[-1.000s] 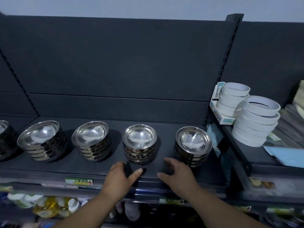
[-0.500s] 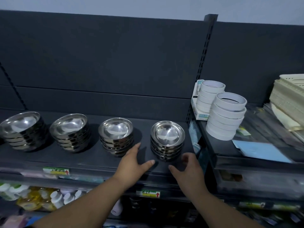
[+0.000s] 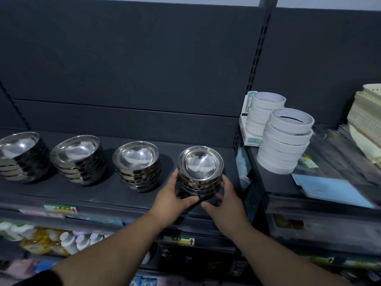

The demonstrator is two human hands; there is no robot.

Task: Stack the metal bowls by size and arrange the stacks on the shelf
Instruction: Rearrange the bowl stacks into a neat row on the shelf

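Both hands, spread near the front lip of the shelf a moment ago, now sit on the smallest stack of bowls, which stands between them. The left hand cups its left side and the right hand cups its right. Fingers curl round the flanks, and both thumbs meet low on the near side, close to the base. Each hand is about half closed and grips nothing but the stack. Whether the stack rests on the shelf or is already raised off it cannot be told. The bowls are polished and only nested loosely, so an uneven squeeze or a grip on the lower bowls alone would likely let the top ones slide or tip out. The front lip lies just below the thumbs, so a slip toward the person could send bowls off the shelf. A sideways shift to the left could knock the next stack just beyond the left hand. The two larger stacks farther left seem safe. Just right of the right hand stands the shelf post, with tape rolls beyond it, so a swing that way could clip the post.
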